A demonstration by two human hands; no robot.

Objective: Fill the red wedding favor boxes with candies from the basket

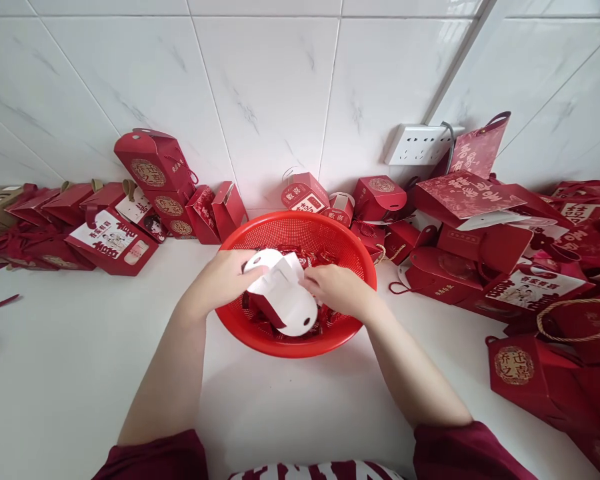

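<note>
Head view shows an open red cardboard box with a white inside and rounded end flaps point(294, 305) held over a round red plastic basket with perforated walls point(300, 349), between the two hands. The left hand point(225, 277) grips the box's far left end, thumb across a white flap. The right hand point(337, 288) has its fingers bunched against the opposite edge — whether they pinch the card or something within, I cannot tell. Beneath both hands, shiny red wrapped packets point(329, 257) lie in the basket, partly hidden by the box.

This box seems partway along: it has a folded body, but its flaps are splayed and closing them is still undone. How much it contains is not visible. Beyond the left hand, a stack of dark red boxes with round gold emblems point(153, 175) stands folded into shape — apparently further along. To the right of the right hand, a crowded pile of dark red printed gift boxes point(447, 270) looks mostly shaped, though some white-lined flaps stick out. Whether those boxes are filled cannot be told.
</note>
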